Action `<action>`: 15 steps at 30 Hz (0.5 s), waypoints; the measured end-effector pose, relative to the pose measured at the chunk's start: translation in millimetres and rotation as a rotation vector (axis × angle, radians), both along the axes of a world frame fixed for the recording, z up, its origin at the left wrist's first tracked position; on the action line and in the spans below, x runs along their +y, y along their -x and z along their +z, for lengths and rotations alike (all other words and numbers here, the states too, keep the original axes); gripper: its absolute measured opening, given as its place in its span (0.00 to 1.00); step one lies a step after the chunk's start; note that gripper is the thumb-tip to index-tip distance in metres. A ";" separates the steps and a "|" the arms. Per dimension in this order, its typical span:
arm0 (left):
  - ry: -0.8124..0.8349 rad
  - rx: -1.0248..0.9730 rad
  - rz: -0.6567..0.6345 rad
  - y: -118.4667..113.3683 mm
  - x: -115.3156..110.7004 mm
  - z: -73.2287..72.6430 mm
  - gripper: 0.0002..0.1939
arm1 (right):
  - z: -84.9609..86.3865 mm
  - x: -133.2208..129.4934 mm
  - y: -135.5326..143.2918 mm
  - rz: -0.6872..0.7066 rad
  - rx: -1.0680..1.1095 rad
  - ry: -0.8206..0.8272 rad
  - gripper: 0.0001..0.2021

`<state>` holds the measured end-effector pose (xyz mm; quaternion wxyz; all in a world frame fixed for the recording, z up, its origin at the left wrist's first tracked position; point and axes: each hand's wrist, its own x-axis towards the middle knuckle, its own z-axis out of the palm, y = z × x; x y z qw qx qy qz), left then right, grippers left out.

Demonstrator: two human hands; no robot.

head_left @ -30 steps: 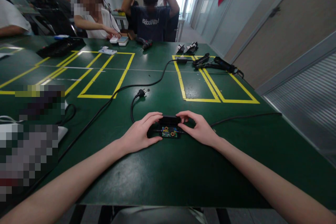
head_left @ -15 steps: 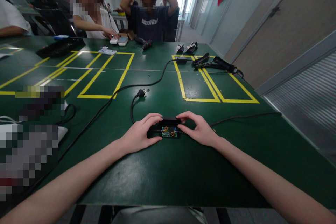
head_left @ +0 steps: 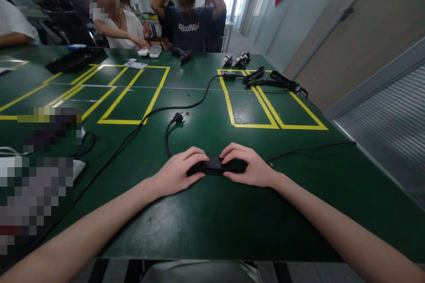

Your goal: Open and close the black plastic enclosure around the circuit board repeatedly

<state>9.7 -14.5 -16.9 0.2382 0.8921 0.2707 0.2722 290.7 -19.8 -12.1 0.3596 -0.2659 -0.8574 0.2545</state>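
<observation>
- Head view: a small black box [head_left: 214,165] rests on the green counter [head_left: 215,221], just below the middle of the frame, pinched between two bare hands.
- The left hand [head_left: 181,169] grasps the box's left end, fingers on top, thumb at the near edge.
- The right hand [head_left: 248,166] mirrors it at the right end, fingers curled over the top, thumb low in front.
- Left of center, a plug [head_left: 178,117] trails a short cord [head_left: 166,137] toward the left hand; a second cord [head_left: 308,146] runs from behind the right hand toward the right edge.
- The box looks light, stiff and smooth, probably plastic, perhaps a little slippery; its two ends offer the surest hold, though stiff cords could tug it askew.
</observation>
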 end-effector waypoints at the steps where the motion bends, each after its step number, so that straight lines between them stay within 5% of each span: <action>1: 0.006 -0.005 0.005 0.0 -0.1 -0.1 0.19 | -0.2 -0.2 0.2 0.005 -0.007 -0.008 0.08; 15: -0.017 0.034 -0.013 -2.3 2.2 0.7 0.10 | 0.1 1.4 -0.1 0.031 -0.194 -0.082 0.12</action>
